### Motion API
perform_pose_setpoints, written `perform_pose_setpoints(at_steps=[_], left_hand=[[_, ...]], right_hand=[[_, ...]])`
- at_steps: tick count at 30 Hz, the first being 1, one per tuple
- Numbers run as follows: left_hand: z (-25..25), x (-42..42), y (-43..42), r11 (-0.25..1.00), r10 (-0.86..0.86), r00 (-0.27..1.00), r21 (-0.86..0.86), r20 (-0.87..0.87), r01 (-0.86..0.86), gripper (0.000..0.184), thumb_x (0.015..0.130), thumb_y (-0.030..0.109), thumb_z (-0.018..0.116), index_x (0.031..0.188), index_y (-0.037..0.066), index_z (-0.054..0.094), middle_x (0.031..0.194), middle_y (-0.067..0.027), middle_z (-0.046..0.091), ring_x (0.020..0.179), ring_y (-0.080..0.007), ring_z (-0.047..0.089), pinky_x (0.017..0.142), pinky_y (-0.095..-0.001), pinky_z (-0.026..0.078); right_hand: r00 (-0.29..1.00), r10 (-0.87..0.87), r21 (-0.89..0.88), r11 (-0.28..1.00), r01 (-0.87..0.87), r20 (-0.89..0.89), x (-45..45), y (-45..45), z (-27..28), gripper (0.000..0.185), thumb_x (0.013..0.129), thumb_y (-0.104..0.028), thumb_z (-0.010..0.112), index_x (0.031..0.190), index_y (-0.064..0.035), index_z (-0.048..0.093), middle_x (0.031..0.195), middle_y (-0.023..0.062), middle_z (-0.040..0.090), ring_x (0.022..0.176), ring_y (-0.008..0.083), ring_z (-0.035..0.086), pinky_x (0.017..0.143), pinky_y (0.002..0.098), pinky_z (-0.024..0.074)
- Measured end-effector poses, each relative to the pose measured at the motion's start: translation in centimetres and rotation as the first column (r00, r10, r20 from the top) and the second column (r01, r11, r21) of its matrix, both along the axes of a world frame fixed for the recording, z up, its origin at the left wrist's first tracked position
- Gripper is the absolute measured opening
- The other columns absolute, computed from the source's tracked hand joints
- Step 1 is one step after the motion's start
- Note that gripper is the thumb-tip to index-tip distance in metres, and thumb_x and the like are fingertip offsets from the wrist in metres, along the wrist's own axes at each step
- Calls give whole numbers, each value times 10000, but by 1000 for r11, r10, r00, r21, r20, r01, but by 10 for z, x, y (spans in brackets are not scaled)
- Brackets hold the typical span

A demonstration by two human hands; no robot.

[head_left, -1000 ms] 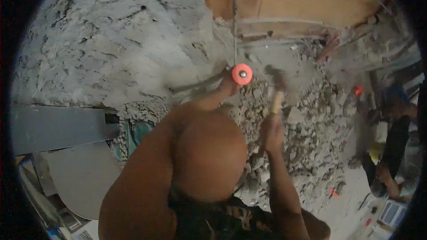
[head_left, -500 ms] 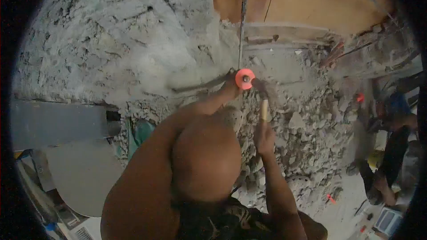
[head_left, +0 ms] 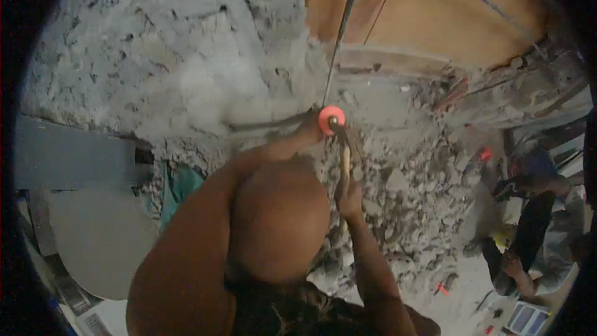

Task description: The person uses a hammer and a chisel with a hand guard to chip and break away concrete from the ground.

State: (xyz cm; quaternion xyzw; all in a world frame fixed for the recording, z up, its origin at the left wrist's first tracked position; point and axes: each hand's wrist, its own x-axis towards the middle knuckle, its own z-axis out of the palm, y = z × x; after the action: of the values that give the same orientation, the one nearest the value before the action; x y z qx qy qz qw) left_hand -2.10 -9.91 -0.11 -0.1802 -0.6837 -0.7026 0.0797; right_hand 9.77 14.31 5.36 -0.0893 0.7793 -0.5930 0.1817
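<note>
My left hand (head_left: 313, 126) is closed round a chisel, mostly hidden behind its round pink-red hand guard (head_left: 326, 126). The chisel's metal striking end shows at the middle of the guard. In my right hand (head_left: 350, 200) is the wooden handle of a hammer (head_left: 346, 160). The dark hammer head overlaps the guard's lower right edge, close to the striking end; whether they touch I cannot tell. Both hands are at the foot of a rough, broken grey wall (head_left: 205, 43). Where the chisel's tip meets the wall is hidden.
Broken rubble (head_left: 410, 193) covers the floor to the right. A brown wooden panel (head_left: 448, 18) stands beyond, with a thin dark cable (head_left: 341, 40) hanging before it. Another person (head_left: 528, 242) sits at far right, near a small box (head_left: 528, 318). A grey board (head_left: 74, 155) lies left.
The hammer has swung left, from beside the guard to the chisel's striking end. My left hand stays on the chisel. The whole view has shifted slightly.
</note>
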Motion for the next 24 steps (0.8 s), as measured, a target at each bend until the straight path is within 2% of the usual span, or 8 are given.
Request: perform_pose_setpoints(at_steps=[3,5,7,9,14,21,22,24], left_hand=[[9,18,14,980,-179,949,-133,-261,148,264,839,73,571,1096,11,562,1096,-140,573,1076,-276,542,901,-385,439],[5,15,22,727,-65,782,567,619,-388,222,857,114,543,1051,12,578,1077,-137,589,1047,-258,549,888,-365,435],[2,23,10,991,129,962,-68,240,-116,199,864,137,553,1019,18,590,1013,-109,614,972,-235,571,846,-357,450],[3,43,-3,618,226,866,-621,-447,-482,179,873,161,563,977,21,603,933,-79,637,877,-208,589,788,-345,465],[27,217,-45,753,603,769,-469,212,-461,167,886,167,562,927,12,612,852,-67,619,781,-181,577,705,-323,468],[170,410,-104,450,891,433,-379,133,-809,192,904,175,560,855,0,625,739,-50,594,645,-143,560,588,-291,471],[221,411,-88,197,856,452,-651,-250,-733,254,936,231,536,852,8,621,821,-26,579,689,-125,547,623,-284,457],[284,395,-99,486,874,483,-116,57,-866,223,953,182,515,932,-18,611,867,-57,592,810,-168,578,732,-310,470]], right_hand=[[985,-42,-98,993,59,169,35,22,-15,443,991,-414,432,782,-34,524,575,-18,479,480,84,412,429,270,313],[986,-39,-202,977,72,162,21,17,-44,447,994,-425,416,812,-30,521,576,-24,476,476,72,397,430,266,307],[972,-119,-237,957,167,203,23,34,-67,426,952,-431,514,839,-21,543,569,23,518,460,144,477,440,293,366],[986,-154,96,983,159,-64,15,34,-22,386,915,-389,568,856,-8,548,577,69,539,485,209,526,461,323,402],[908,-206,99,961,259,-366,-3,50,23,341,842,-287,661,984,-3,539,700,92,581,570,223,563,543,368,460],[968,-200,-146,973,178,-150,-4,33,71,419,914,-414,580,904,5,589,688,106,575,587,195,520,563,375,438],[971,-193,-137,975,175,-138,16,35,76,419,914,-414,580,904,5,589,688,106,575,587,195,520,563,375,438],[977,-193,76,977,199,-89,34,40,109,465,927,-442,546,820,9,580,647,64,556,570,174,512,540,362,423]])
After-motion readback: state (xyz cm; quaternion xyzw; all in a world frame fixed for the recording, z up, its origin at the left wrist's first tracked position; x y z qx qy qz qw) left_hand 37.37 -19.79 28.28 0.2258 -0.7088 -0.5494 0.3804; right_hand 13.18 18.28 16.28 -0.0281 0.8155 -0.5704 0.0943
